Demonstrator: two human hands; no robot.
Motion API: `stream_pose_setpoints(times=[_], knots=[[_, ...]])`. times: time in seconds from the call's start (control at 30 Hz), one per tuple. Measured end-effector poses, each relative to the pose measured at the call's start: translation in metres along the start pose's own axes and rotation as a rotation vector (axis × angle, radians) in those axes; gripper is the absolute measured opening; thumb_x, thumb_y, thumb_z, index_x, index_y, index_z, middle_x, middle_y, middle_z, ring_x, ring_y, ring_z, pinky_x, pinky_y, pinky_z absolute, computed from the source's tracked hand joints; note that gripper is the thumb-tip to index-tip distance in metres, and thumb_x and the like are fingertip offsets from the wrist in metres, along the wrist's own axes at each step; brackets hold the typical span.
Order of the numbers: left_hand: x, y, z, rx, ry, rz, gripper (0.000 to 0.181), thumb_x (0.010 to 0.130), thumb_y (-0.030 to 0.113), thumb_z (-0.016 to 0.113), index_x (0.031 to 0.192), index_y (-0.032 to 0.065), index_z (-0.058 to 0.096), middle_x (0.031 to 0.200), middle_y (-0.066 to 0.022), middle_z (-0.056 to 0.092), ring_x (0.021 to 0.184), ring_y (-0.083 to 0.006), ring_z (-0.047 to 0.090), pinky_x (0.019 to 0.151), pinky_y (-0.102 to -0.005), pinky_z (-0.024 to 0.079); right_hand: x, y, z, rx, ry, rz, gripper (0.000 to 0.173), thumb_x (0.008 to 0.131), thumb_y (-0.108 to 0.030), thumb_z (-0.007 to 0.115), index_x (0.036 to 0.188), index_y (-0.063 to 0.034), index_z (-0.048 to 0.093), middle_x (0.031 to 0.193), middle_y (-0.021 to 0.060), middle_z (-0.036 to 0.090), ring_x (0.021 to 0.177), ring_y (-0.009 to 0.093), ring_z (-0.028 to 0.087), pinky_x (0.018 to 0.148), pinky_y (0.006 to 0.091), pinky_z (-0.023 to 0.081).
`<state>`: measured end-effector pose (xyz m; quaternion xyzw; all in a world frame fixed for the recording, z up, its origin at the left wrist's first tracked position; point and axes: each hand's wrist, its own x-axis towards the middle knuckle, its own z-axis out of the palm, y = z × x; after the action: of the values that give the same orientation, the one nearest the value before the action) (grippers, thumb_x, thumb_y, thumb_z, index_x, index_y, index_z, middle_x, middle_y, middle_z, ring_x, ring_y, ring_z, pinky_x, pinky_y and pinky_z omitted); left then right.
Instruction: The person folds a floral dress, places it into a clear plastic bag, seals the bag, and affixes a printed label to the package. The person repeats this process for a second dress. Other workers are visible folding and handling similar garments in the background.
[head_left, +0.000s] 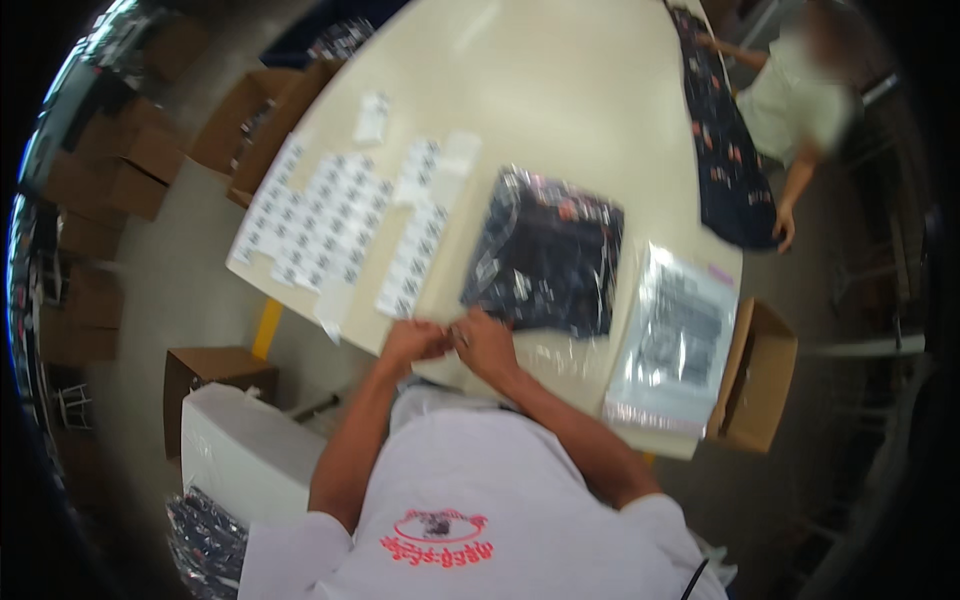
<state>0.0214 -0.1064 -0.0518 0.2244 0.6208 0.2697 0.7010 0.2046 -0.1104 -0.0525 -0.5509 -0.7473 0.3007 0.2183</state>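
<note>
My left hand (415, 343) and my right hand (486, 345) meet at the table's near edge, fingertips together. Both sets of fingers are bent inward, and whether something small is pinched between them is too blurred to tell. Just beyond my right hand lies a folded dark garment in a clear plastic bag (555, 255), its print showing at the top. Left of that bag run rows of white printed stickers (415, 255), the nearest row ending close to my left hand. A larger block of the same stickers (319, 217) covers the table's left side.
A stack of clear plastic bags (671, 345) lies at the table's right edge, above an open cardboard box (757, 382). Across the table (570, 75), a person (795, 97) handles a dark printed garment (724, 142). Cardboard boxes (255, 127) stand at left, with bagged garments (206, 540) below.
</note>
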Motion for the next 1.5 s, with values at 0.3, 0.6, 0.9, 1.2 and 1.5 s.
stream_pose_setpoints(times=[0.3, 0.6, 0.9, 1.2, 1.5], knots=[[0.009, 0.005, -0.003, -0.136, -0.118, -0.174, 0.033, 0.093, 0.03, 0.074, 0.104, -0.0007, 0.073, 0.102, -0.0143, 0.078, 0.094, -0.0271, 0.077, 0.089, -0.0373, 0.063, 0.001, 0.006, 0.003, -0.012, 0.083, -0.034, 0.008, 0.086, -0.021, 0.079, 0.09, -0.0144, 0.076, 0.09, 0.0044, 0.069, 0.076, 0.027, 0.07, 0.067, 0.0425, 0.054], [0.009, 0.009, -0.002, -0.096, -0.136, -0.173, 0.038, 0.093, 0.036, 0.078, 0.104, 0.0004, 0.072, 0.103, -0.0139, 0.077, 0.097, -0.0266, 0.076, 0.089, -0.0368, 0.062, 0.001, 0.006, 0.003, 0.029, 0.126, -0.085, 0.008, 0.086, -0.016, 0.078, 0.086, -0.011, 0.072, 0.084, 0.0058, 0.066, 0.068, 0.027, 0.069, 0.061, 0.0395, 0.055], [0.023, 0.001, -0.001, 0.001, -0.097, -0.079, 0.032, 0.091, 0.032, 0.078, 0.094, 0.0, 0.075, 0.092, -0.0113, 0.078, 0.08, -0.0205, 0.076, 0.074, -0.0335, 0.064, -0.002, 0.002, -0.001, 0.0, 0.097, -0.134, 0.008, 0.085, -0.016, 0.077, 0.085, -0.0127, 0.07, 0.083, 0.0061, 0.064, 0.068, 0.03, 0.067, 0.06, 0.0422, 0.053], [0.027, 0.002, 0.006, 0.124, 0.016, 0.033, 0.02, 0.089, 0.016, 0.074, 0.089, -0.0037, 0.074, 0.082, -0.0105, 0.074, 0.068, -0.019, 0.072, 0.062, -0.0301, 0.062, -0.002, -0.005, -0.011, 0.064, 0.005, -0.179, 0.007, 0.085, -0.016, 0.076, 0.091, -0.0139, 0.072, 0.084, 0.0053, 0.064, 0.073, 0.029, 0.069, 0.064, 0.0428, 0.055], [0.028, 0.007, -0.005, 0.143, -0.073, -0.024, 0.023, 0.095, 0.02, 0.074, 0.095, -0.0023, 0.071, 0.088, -0.0158, 0.078, 0.075, -0.0234, 0.078, 0.061, -0.0318, 0.063, -0.081, 0.062, -0.08, 0.77, -0.069, 0.277, 0.009, 0.098, -0.017, 0.073, 0.102, -0.0095, 0.07, 0.088, 0.0012, 0.069, 0.077, 0.011, 0.067, 0.063, 0.0271, 0.053]])
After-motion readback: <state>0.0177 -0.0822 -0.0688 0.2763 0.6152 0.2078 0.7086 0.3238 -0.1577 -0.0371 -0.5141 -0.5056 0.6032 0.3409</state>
